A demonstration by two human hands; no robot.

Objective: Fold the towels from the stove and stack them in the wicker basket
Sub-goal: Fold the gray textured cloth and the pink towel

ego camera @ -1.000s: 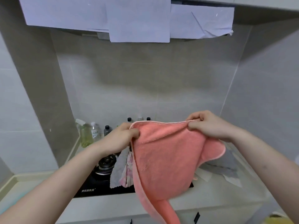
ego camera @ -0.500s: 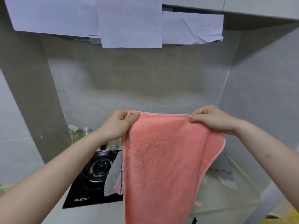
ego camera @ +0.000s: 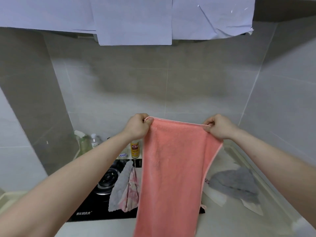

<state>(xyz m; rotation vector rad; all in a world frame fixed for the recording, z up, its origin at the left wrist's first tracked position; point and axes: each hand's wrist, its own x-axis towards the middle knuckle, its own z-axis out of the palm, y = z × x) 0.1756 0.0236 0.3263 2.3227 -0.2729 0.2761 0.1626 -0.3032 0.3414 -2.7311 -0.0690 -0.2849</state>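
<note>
Coral towel point(ego camera: 172, 168), pinched by left hand point(ego camera: 136, 127) and right hand point(ego camera: 218, 127), probably hides the stove's point(ego camera: 102, 202) right half.

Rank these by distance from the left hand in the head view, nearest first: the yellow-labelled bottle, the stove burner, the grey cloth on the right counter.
1. Yellow-labelled bottle: just below the left hand, at the back of the stove.
2. Stove burner: lower down, to the left.
3. Grey cloth: farthest, across the pink towel, on the right counter.
</note>
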